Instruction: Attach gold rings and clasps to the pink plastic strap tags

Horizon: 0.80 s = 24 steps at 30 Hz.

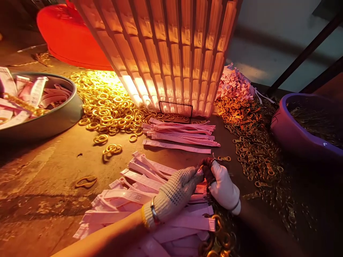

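Observation:
My left hand, in a dotted knit glove with a bracelet at the wrist, and my right hand, in a white glove with dark fingertips, meet fingertip to fingertip over a heap of pale pink strips. Both hands are closed in a pinch around something small that I cannot make out. A small gold clasp lies just beyond the right fingertips. A neat bundle of pink strips lies further back.
Gold rings are piled at the back left, gold clasps at the right. A grey bowl with strips stands left, a purple basin right, a red tub behind. A tall rack of strips rises at centre back.

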Motion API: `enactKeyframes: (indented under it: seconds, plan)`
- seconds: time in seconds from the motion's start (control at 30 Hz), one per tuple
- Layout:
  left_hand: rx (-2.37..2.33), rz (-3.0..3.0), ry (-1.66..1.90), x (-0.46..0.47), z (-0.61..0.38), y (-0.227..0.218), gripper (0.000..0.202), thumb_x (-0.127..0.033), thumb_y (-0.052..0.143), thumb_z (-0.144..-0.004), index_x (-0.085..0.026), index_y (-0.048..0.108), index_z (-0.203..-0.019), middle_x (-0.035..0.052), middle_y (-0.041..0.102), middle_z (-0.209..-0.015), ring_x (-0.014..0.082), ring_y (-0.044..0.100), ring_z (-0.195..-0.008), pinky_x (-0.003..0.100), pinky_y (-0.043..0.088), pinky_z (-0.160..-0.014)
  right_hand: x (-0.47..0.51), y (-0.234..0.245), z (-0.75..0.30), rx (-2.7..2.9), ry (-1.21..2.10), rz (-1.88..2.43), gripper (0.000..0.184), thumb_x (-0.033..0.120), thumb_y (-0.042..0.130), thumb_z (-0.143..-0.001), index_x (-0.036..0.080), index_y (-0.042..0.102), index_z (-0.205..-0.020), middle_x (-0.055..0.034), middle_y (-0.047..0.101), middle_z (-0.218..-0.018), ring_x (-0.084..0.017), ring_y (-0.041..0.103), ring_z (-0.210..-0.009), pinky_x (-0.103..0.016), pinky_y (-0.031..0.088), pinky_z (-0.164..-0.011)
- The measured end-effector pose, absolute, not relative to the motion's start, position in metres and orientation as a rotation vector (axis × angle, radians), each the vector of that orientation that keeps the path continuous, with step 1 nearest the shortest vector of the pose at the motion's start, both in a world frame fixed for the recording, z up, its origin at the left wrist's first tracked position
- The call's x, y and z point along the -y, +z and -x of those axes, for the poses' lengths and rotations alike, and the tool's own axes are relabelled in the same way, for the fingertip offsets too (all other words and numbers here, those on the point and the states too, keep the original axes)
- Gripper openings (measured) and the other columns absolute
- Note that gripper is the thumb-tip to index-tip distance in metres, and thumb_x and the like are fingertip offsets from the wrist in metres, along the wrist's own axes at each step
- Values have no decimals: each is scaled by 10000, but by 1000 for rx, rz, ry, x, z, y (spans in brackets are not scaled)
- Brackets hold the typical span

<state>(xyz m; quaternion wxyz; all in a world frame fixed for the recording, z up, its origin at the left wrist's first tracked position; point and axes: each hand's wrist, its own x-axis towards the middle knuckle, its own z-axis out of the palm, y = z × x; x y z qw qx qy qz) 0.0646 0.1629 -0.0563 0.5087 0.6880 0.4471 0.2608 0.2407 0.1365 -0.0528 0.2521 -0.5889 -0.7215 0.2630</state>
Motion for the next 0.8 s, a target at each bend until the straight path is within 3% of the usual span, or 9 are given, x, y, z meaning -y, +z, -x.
enactKeyframes:
  seconds: [0.13,0.27,0.37,0.43,0.6,0.8]
  plan:
    - [-1107,-1730,679,-165,-62,-52,336,-411,468,-944,-206,669,-769,44,708,-748,172,601,-652,262,484,-658,-133,-37,-247,2114,680,1615,449,137,539,-829,199,537,-1273,-79,671,-1107,-220,625,-1021,-309,484,-948]
    - [-1082,-1813,689,-163,-63,-53,337,-380,438,-947,-193,664,-780,36,711,-754,158,605,-653,251,476,-637,-136,-27,-243,2341,585,1926,469,9,509,-716,178,592,-1146,-94,691,-1045,-231,650,-985,-296,486,-880]
    - [-1120,-1863,656,-161,-62,-57,328,-377,458,-938,-191,651,-749,27,696,-720,148,586,-622,250,470,-628,-138,-24,-238,2514,469,1992,352,31,492,-765,170,595,-1072,-104,704,-971,-241,671,-906,-295,481,-777]
    - [-1150,-1893,606,-159,-60,-60,331,-383,462,-936,-192,656,-747,31,700,-718,155,592,-627,260,475,-642,-138,-25,-235,2631,365,1993,259,69,509,-783,162,587,-1011,-112,703,-893,-254,675,-827,-304,462,-696]
    - [-1167,-1960,441,-154,-54,-61,305,-324,441,-933,-198,718,-912,77,760,-929,214,668,-827,309,497,-781,-135,-34,-230,2842,223,1831,169,103,530,-776,141,558,-938,-126,685,-795,-253,670,-734,-309,411,-603]
    - [-1105,-1992,361,-157,-56,-50,256,-263,469,-898,-200,709,-832,76,742,-880,221,660,-774,312,478,-744,-134,-34,-230,2847,248,1731,131,177,545,-826,150,582,-950,-124,701,-803,-248,673,-719,-302,371,-565]
